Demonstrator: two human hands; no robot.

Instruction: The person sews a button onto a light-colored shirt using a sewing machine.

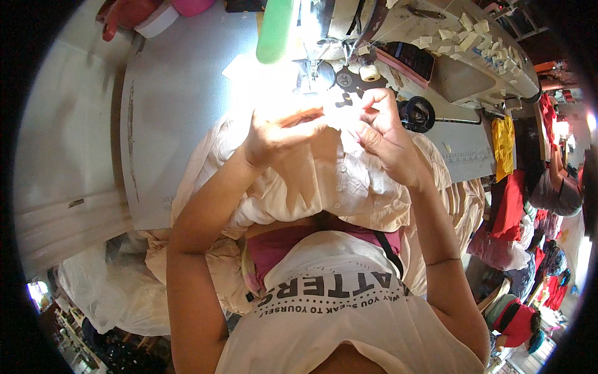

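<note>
A cream buttoned garment spreads over my lap and up to the front of a sewing machine. At its upper edge, the fingers of my left hand are closed on the cloth, just in front of the needle area. My right hand pinches the same cloth between thumb and fingers, a little to the right. Glare from the lamp washes out the piece between both hands, so its detail is hidden. Small buttons run down the garment's front below my hands.
A green panel rises beside the bright needle area. Right of it lie a phone in a pink case and a black ring-shaped part. The grey table extends left; a plastic bag sits below. Clothes hang at right.
</note>
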